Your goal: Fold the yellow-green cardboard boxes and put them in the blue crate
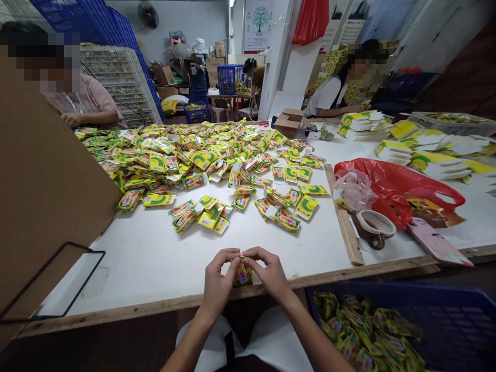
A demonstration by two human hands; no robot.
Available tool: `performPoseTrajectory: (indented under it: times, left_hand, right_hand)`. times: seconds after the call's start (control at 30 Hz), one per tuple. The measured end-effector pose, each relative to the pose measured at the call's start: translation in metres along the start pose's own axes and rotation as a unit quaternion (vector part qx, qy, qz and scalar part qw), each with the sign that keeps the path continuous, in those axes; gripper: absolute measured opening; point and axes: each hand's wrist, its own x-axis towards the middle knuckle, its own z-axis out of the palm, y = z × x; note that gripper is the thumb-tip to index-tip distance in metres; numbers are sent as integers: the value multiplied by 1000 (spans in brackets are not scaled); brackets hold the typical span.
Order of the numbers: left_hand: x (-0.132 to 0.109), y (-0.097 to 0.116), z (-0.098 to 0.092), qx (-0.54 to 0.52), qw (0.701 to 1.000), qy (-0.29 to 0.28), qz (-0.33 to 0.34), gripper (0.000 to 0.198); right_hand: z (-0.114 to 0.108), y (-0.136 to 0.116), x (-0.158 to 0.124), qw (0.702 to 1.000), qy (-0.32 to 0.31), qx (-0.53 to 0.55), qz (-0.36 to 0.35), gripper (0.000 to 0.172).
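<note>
At the front edge of the white table, both my hands hold one small yellow and green printed box point(243, 274) upright between them. My left hand point(220, 274) grips its left side, thumb on the front and fingertips at the top. From the other side my right hand point(269, 268) pinches it in the same way. A bit of white shows at the box's top between the fingertips. Beyond my hands lie small groups of like boxes, one group point(209, 214) to the left and another point(284, 219) to the right, with a large heap point(186, 150) behind.
A blue crate point(449, 315) with yellow packets stands below the table at right. A wooden strip point(344, 222), a brown mug point(374, 227), a red plastic bag point(391, 181) and a pink phone-like slab point(437, 240) lie right. Cardboard point(50, 170) and a black wire frame point(89, 250) stand left. Co-workers sit beyond.
</note>
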Motion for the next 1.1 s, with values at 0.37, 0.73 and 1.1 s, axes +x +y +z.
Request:
performPoseTrajectory:
  times: [0.37,0.73,1.1]
  left_hand:
    - [139,-7,-88,322,938,100,81,38]
    - [121,-45,-12,403,915,21,-2,54]
    - [25,-31,-19,381,919,2,101,46]
  right_hand:
    - [-179,-40,-84,866,315,-389,18,29]
    - [-87,-9,-50,963,190,-188,22,21]
    - [2,7,-25,993,-25,-113,20,30]
